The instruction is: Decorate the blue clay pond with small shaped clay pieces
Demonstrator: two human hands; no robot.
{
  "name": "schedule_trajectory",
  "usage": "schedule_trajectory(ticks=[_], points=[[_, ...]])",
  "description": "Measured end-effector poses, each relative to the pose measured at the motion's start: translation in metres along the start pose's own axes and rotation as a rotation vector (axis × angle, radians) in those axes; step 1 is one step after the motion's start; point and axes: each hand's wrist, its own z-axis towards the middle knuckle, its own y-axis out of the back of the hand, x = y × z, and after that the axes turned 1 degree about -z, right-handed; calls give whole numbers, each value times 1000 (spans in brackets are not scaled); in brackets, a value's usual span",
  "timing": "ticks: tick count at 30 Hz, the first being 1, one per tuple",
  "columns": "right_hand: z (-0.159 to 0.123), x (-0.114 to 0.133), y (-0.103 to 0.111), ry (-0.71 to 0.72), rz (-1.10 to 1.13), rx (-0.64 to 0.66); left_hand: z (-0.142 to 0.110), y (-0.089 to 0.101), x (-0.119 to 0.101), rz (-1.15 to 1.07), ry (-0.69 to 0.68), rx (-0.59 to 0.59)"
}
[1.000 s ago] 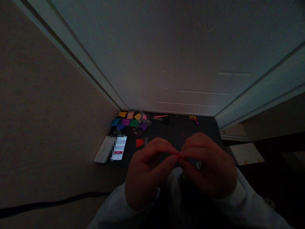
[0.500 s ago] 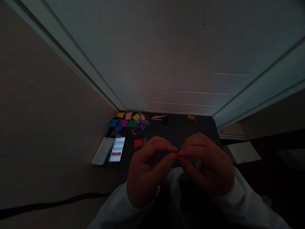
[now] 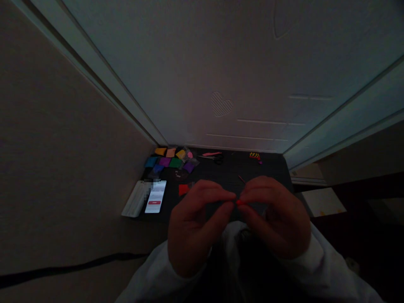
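A small lump of bright red modelling clay [image 3: 239,202] is between my two hands, above the front of the dark table. The thumb and forefinger of my right hand [image 3: 277,216] pinch it. From the other side, my left hand [image 3: 195,223] has its thumb and forefinger drawn together at the lump's left edge. Behind my left fingers lies a packet of red clay [image 3: 183,190], partly hidden. Just beyond my right hand is a thin reddish stick [image 3: 241,179]. Dim light hides the finer detail of the lump.
Several bags of coloured clay [image 3: 164,162] fill the back left. Scissors [image 3: 214,158] lie near the wall by a pink strip [image 3: 212,154]. A red piece with yellow dots [image 3: 254,155] sits at back right. A lit phone [image 3: 155,197] rests beside a white packet [image 3: 135,200] at front left.
My left fingertips have drawn slightly back to the left, and the red lump shows more plainly at my right fingertips. The view has shifted a little.
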Motion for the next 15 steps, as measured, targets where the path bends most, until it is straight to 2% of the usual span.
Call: schedule_trajectory(ticks=[8,15], points=[[0,-1,-1,-20,37,-10,0,-1,0,9,-27,5],[-5,-3,-2,-147,189,-9,1,-2,-1,67,-27,8]])
